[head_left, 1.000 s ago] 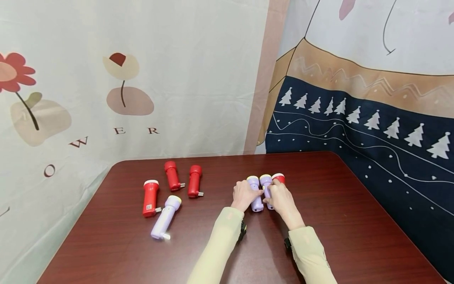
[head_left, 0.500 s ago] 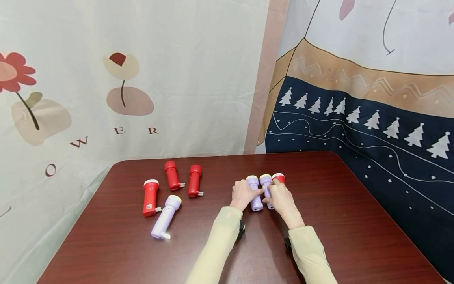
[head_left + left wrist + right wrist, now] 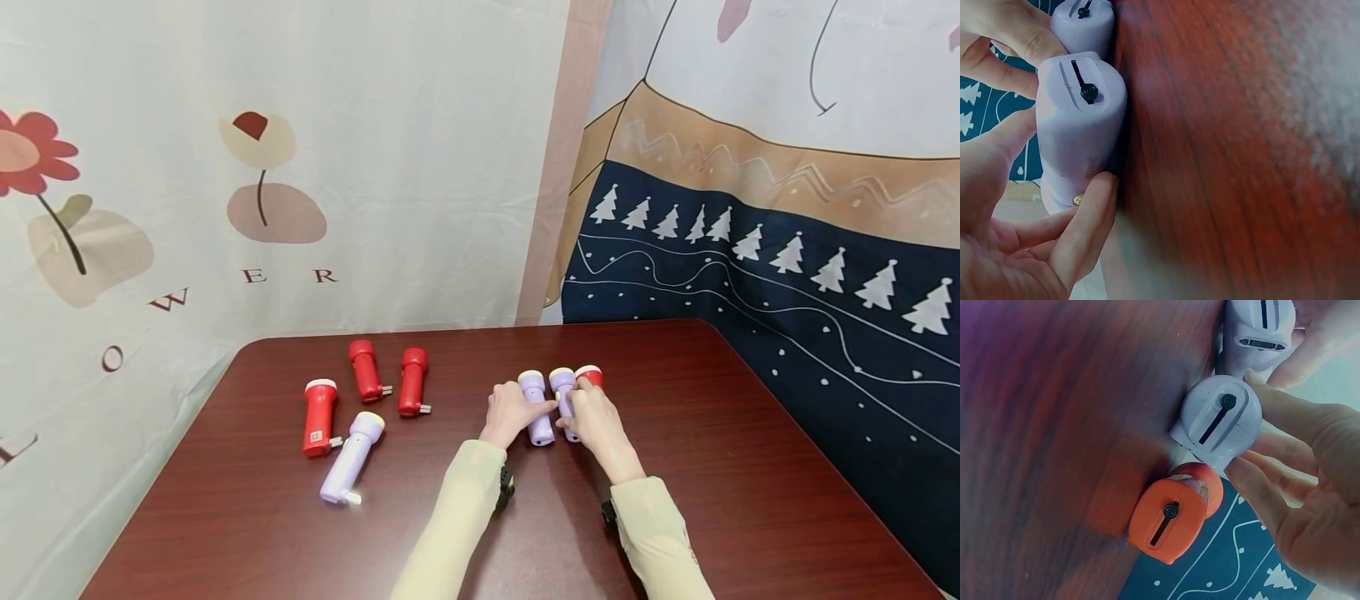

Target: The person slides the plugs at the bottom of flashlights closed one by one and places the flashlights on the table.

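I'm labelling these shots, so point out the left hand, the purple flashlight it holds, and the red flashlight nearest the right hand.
Left hand [image 3: 512, 412]: head view, back of the hand.
Purple flashlight [image 3: 1082, 139]: left wrist view, barrel side.
Red flashlight [image 3: 1179, 526]: right wrist view, slotted end.

Glossy, round-cornered, reddish-brown wood-grain tabletop [image 3: 225, 533], lower part of frame; pale flower-printed hanging cloth [image 3: 420, 167], upper left; tan-and-navy hanging cloth [image 3: 780, 292] with white fir trees [image 3: 930, 310], right side.

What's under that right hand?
In the head view, the right hand covers part of a lavender flashlight and all but one end of a red flashlight. The right wrist view shows its other end; the table beneath is hidden.
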Tool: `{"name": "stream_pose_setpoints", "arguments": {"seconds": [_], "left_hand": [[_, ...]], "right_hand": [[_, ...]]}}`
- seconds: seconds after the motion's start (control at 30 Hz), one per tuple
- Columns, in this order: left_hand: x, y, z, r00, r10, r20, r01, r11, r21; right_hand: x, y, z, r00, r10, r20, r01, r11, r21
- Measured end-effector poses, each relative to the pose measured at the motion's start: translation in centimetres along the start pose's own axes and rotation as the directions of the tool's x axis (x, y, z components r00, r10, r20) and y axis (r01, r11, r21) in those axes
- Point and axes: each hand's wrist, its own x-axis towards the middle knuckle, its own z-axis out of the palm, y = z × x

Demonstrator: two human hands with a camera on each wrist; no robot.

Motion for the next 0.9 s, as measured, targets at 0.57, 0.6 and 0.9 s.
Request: {"name": "stream_pose_setpoints", "arguments": {"seconds": [0.57,0.6,0.9], "left_hand": [[-0.5,-0.3,-1.4,1.000,0.021,0.022,-0.021,1.000,-0.005],[-0.5,-0.3,-1.5,1.000,0.024,0.017,-0.024,1.000,0.001],[-0.9,-0.4,-2.3,1.000,0.022,-0.022,-0.022,1.000,0.008]], "right_hand": [[-0.1,0.0,-0.1,1.000,0.003,-0.007,-0.003,1.000,-0.008],[-0.1,0.0,-0.1,1.000,0.004,-0.006,-0.004,1.000,-0.007],[-0.1,0.1,0.1,1.000,-0.003,-0.014,0.003,1.000,-0.002]]}}
